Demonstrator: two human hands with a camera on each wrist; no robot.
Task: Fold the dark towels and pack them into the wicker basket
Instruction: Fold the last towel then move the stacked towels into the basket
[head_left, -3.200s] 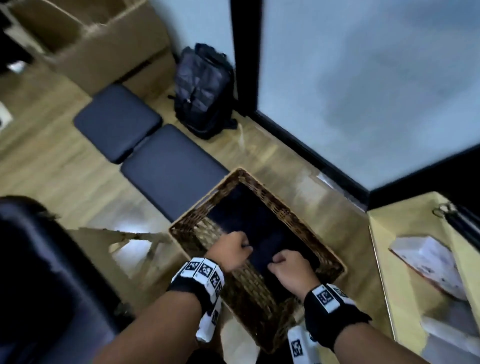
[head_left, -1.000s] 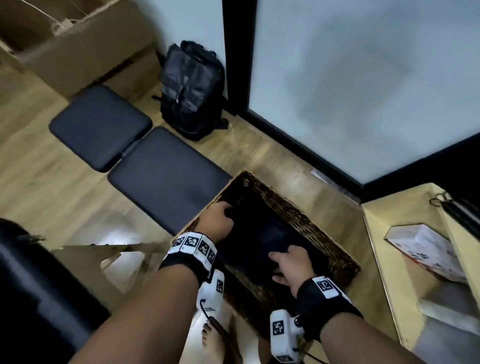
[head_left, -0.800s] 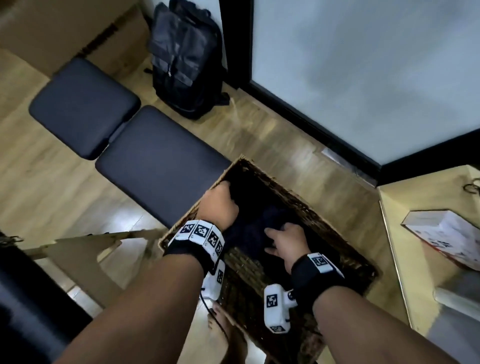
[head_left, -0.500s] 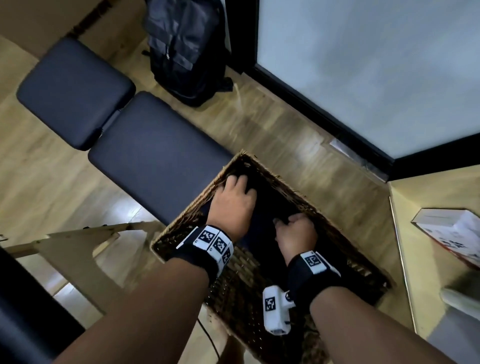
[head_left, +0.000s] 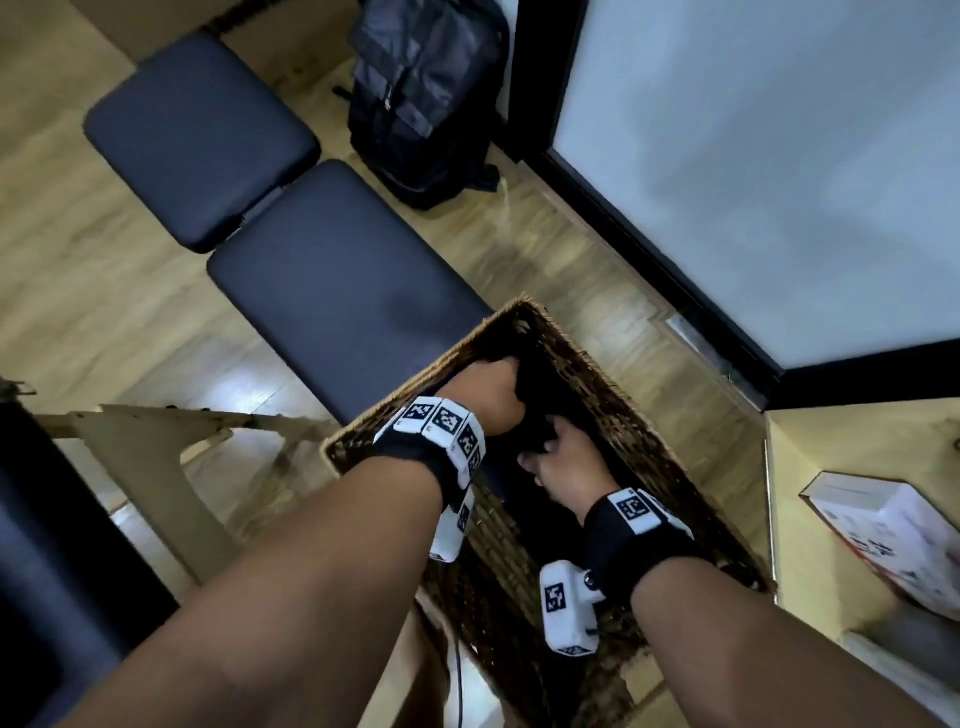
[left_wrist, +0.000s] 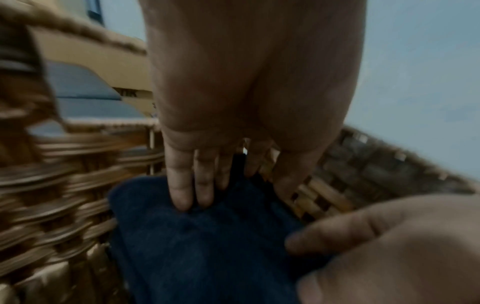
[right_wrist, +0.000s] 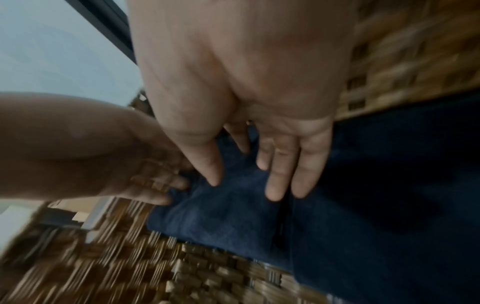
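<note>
Wood floor, wicker basket: towel lengthwise inside, both hands' fingers straight, pressing.

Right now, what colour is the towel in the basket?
Dark navy blue towel; the right wrist view shows it best.

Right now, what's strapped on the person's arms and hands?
Bare forearms, no sleeves or gloves. Each wrist has a black band topped with white blocks printed with black square codes. A white camera box, also coded, hangs under the right wrist; another under the left.
</note>
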